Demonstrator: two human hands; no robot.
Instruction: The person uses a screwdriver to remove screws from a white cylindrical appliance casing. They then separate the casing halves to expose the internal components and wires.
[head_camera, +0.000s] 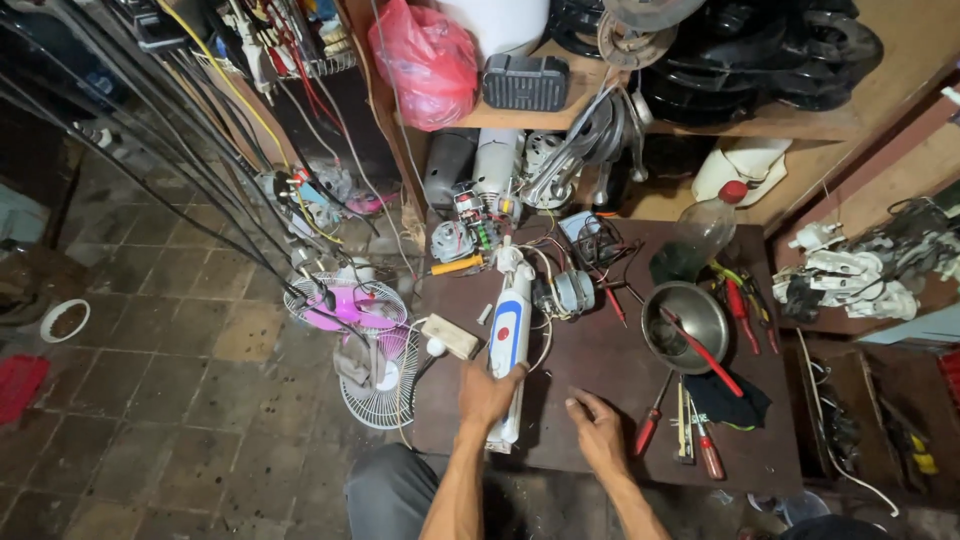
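Note:
My left hand (488, 395) grips the near end of a long white plastic fan housing (510, 330) with a blue panel and a red button, lying lengthwise on the dark wooden board (590, 360). The housing's far end meets a small grey motor (568, 293) with loose wires. My right hand (598, 432) rests on the board just right of the housing, fingers curled and pinched against the surface; whether they hold something small I cannot tell.
A metal bowl (686, 322) with a red-handled tool sits right of centre, screwdrivers (650, 425) and a black cloth (722, 398) near it. A pink fan and wire guard (372, 372) lie on the tiled floor at left. Shelves of parts and a red bag (428, 60) stand behind.

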